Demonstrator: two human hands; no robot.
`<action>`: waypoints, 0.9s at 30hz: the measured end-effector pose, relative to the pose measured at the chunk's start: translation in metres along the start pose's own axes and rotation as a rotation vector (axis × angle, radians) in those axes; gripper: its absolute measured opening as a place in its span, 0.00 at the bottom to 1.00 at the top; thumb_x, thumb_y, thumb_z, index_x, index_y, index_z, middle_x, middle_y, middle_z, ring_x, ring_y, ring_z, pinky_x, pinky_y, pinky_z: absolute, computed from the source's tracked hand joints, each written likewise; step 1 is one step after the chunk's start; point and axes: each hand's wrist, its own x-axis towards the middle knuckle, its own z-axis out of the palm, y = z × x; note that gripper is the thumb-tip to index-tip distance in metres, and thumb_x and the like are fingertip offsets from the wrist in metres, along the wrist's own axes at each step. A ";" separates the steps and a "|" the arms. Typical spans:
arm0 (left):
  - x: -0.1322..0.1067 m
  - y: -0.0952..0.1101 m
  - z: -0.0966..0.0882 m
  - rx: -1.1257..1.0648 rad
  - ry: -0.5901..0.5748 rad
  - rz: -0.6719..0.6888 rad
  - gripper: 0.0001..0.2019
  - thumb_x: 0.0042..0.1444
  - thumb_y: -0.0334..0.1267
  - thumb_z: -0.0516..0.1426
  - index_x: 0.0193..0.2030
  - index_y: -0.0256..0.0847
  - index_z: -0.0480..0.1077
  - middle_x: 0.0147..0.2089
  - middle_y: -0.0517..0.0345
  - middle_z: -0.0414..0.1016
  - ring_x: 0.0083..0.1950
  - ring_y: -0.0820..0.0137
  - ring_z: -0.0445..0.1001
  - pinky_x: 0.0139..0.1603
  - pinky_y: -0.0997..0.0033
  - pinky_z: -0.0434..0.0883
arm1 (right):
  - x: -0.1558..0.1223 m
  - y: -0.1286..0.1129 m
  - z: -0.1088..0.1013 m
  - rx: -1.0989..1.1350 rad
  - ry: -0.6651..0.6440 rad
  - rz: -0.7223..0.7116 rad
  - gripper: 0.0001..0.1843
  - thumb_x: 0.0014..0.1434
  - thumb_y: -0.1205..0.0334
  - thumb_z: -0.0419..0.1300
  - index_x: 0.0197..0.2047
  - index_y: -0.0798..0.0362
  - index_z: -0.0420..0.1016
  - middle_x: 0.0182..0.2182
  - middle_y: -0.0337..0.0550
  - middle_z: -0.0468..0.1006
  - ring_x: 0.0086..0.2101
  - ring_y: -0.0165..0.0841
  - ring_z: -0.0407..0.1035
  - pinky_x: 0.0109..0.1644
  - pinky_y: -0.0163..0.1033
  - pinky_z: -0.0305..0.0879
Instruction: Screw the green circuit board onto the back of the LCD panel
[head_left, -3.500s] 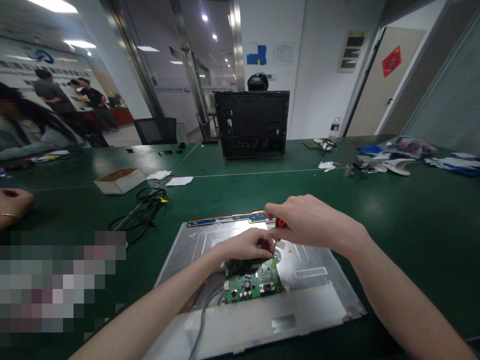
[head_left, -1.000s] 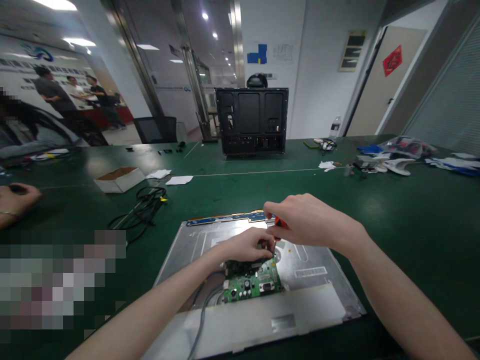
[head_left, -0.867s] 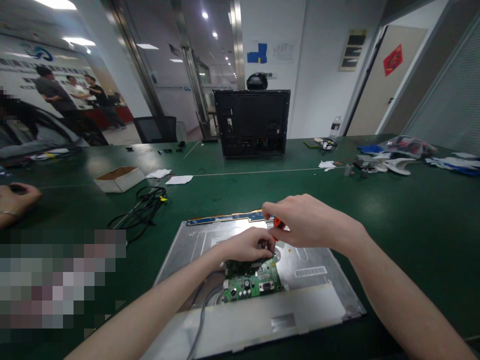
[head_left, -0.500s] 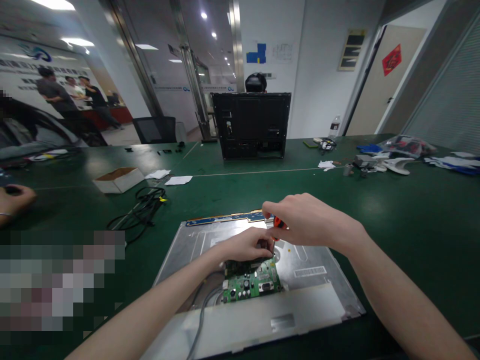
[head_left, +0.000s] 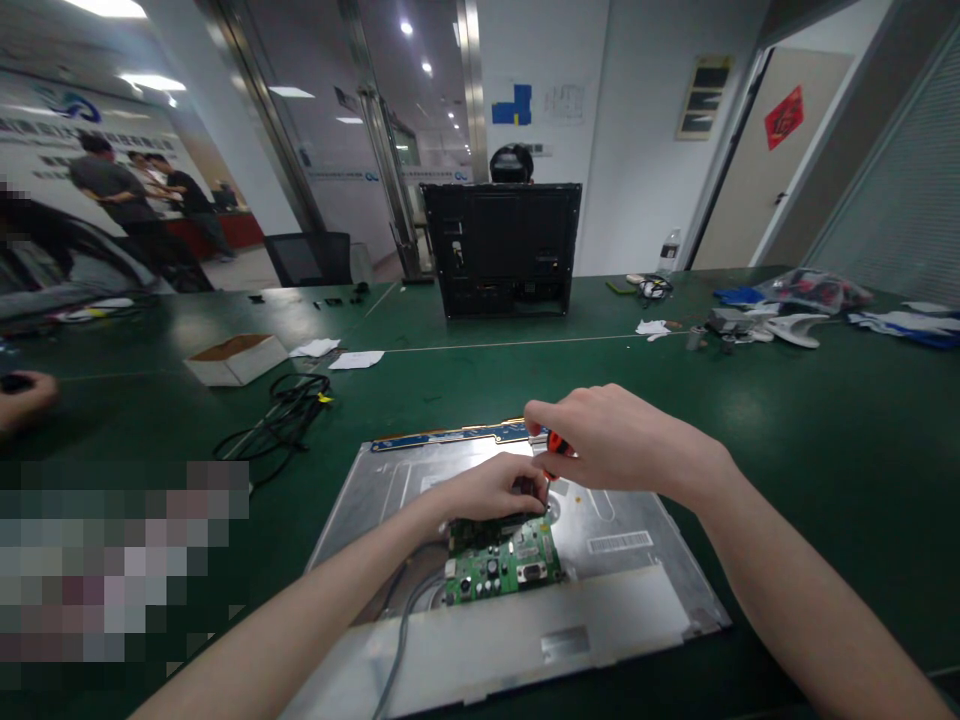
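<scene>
A flat metal display panel (head_left: 622,570) lies back side up in front of me, with a green circuit board (head_left: 499,572) on its middle. My right hand (head_left: 611,440) is wrapped round the red-and-black handle of a screwdriver (head_left: 553,452), held upright with its shaft pointing down at the board's far right corner. Over the far part of the board rests my left hand (head_left: 499,488), its fingers curled with thumb and fingertips close to the screwdriver's lower end. What those fingers pinch is hidden. A grey cable (head_left: 401,640) runs from the board toward me.
Left of the panel lie a coiled black cable (head_left: 296,415), an open white box (head_left: 238,362) and paper (head_left: 357,360). Beyond it stands a black monitor housing (head_left: 504,250). Another person's hand (head_left: 28,400) is at the left edge. Assorted parts (head_left: 731,325) lie back right.
Both my hands and the screwdriver stay almost exactly in place. At the left edge, the other person's hand has shifted slightly left; people in the background have moved a little.
</scene>
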 end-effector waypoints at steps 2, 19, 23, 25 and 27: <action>0.000 0.001 0.000 -0.005 -0.002 0.002 0.02 0.55 0.32 0.60 0.35 0.36 0.73 0.32 0.58 0.75 0.34 0.70 0.71 0.35 0.75 0.66 | 0.000 0.000 0.000 -0.002 0.009 -0.005 0.09 0.59 0.57 0.55 0.41 0.51 0.69 0.29 0.41 0.76 0.25 0.32 0.67 0.24 0.36 0.47; -0.001 -0.007 -0.001 -0.048 -0.007 -0.001 0.04 0.55 0.33 0.60 0.37 0.36 0.74 0.34 0.57 0.76 0.36 0.69 0.72 0.37 0.75 0.67 | -0.002 0.002 -0.001 0.065 -0.010 -0.051 0.09 0.57 0.61 0.56 0.42 0.52 0.68 0.33 0.42 0.77 0.30 0.33 0.69 0.26 0.36 0.49; 0.000 -0.005 -0.001 -0.065 -0.014 0.003 0.03 0.54 0.32 0.60 0.35 0.36 0.74 0.33 0.58 0.76 0.36 0.70 0.72 0.37 0.75 0.68 | 0.000 0.001 -0.001 0.033 -0.022 -0.010 0.10 0.59 0.58 0.55 0.42 0.51 0.69 0.32 0.42 0.77 0.28 0.34 0.69 0.26 0.36 0.48; 0.000 -0.004 -0.001 -0.064 -0.015 -0.004 0.02 0.54 0.31 0.60 0.34 0.36 0.74 0.32 0.59 0.75 0.35 0.70 0.72 0.37 0.75 0.67 | 0.001 0.001 -0.001 0.013 -0.026 0.003 0.10 0.60 0.56 0.54 0.42 0.51 0.69 0.31 0.42 0.77 0.28 0.34 0.69 0.25 0.36 0.48; 0.000 -0.004 -0.001 -0.063 -0.014 -0.009 0.02 0.53 0.31 0.60 0.33 0.37 0.74 0.32 0.59 0.75 0.35 0.70 0.72 0.37 0.75 0.67 | 0.001 0.001 -0.001 -0.004 -0.028 0.010 0.10 0.60 0.55 0.55 0.42 0.51 0.69 0.31 0.42 0.77 0.27 0.34 0.69 0.25 0.36 0.47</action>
